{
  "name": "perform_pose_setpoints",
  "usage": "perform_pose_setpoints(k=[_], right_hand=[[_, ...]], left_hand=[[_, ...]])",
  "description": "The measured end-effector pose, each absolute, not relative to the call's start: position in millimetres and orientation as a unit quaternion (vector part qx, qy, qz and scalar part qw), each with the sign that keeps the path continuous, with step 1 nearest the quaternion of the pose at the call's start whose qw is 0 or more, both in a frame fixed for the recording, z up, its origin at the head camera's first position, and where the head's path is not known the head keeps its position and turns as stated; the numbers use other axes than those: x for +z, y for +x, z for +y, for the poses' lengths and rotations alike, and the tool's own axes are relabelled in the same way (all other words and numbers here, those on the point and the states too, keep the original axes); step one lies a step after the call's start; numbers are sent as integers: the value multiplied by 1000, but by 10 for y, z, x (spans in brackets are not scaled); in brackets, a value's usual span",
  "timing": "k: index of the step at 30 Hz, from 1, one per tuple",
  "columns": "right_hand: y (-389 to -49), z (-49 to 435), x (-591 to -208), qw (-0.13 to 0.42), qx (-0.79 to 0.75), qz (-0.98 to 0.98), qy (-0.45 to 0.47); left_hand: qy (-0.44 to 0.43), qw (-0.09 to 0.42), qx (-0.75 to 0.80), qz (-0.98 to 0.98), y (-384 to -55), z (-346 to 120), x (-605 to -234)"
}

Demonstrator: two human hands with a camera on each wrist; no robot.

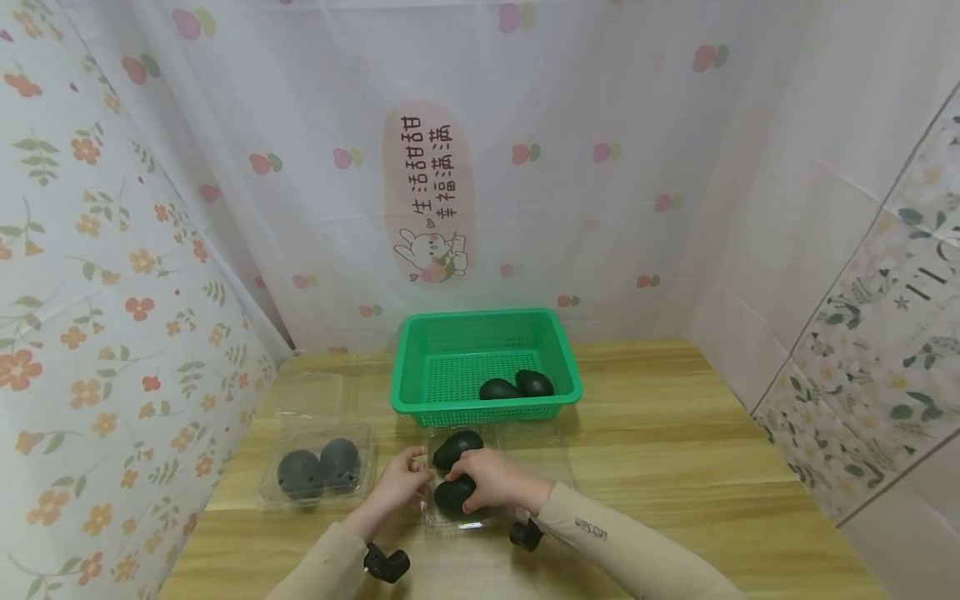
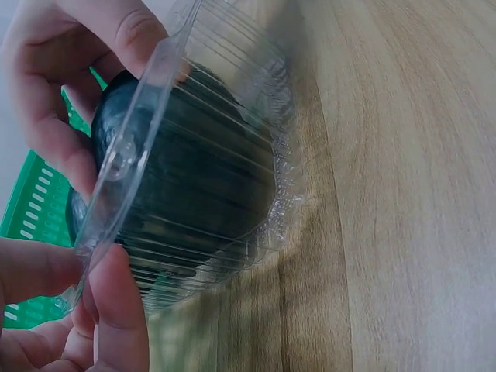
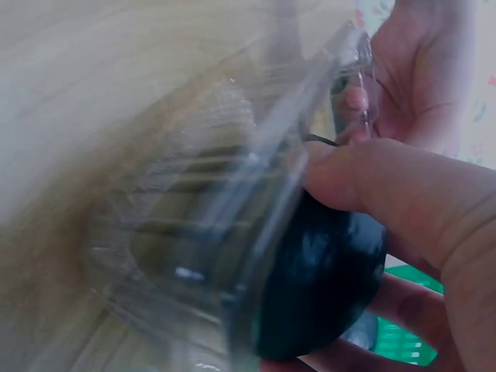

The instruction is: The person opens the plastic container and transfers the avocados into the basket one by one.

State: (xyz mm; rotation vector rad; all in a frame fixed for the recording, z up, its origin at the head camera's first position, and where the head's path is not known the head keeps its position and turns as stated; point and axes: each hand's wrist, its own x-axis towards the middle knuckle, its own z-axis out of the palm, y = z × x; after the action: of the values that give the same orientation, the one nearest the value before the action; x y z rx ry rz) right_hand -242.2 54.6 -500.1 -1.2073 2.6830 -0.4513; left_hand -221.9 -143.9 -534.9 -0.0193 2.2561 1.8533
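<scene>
In the head view an open clear plastic clamshell box (image 1: 463, 525) lies in front of me with two dark green avocados in its tray. My right hand (image 1: 498, 479) grips the nearer avocado (image 1: 453, 496), fingers and thumb around its top, low in the tray. Just behind it sits the farther avocado (image 1: 456, 448). At the box's left edge, my left hand (image 1: 405, 479) pinches the rim between thumb and fingers, as the left wrist view shows. The right wrist view has the gripped avocado (image 3: 325, 263) beside the tray's wall, with the right thumb near the rim.
A green plastic basket (image 1: 487, 410) holding two avocados (image 1: 534, 383) stands behind the box. To the left is another open clear box (image 1: 268, 498) with two dark round fruits (image 1: 301, 474) in it. The clear lid (image 1: 536, 454) of the middle box lies open to the right.
</scene>
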Motion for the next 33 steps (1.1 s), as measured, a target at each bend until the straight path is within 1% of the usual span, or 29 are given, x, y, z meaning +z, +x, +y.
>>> perform_pose_setpoints(k=[11, 20, 33], right_hand=[[-2451, 597, -5075, 114, -178, 887, -410], [-2430, 603, -5155, 102, -192, 886, -408], [-2463, 625, -5185, 99, -202, 879, -421]], left_hand=[[-6, 114, 629, 769, -2235, -1433, -5332], [-7, 112, 630, 768, -2206, -1432, -5348], [-2, 113, 634, 765, -2188, -1428, -5344]])
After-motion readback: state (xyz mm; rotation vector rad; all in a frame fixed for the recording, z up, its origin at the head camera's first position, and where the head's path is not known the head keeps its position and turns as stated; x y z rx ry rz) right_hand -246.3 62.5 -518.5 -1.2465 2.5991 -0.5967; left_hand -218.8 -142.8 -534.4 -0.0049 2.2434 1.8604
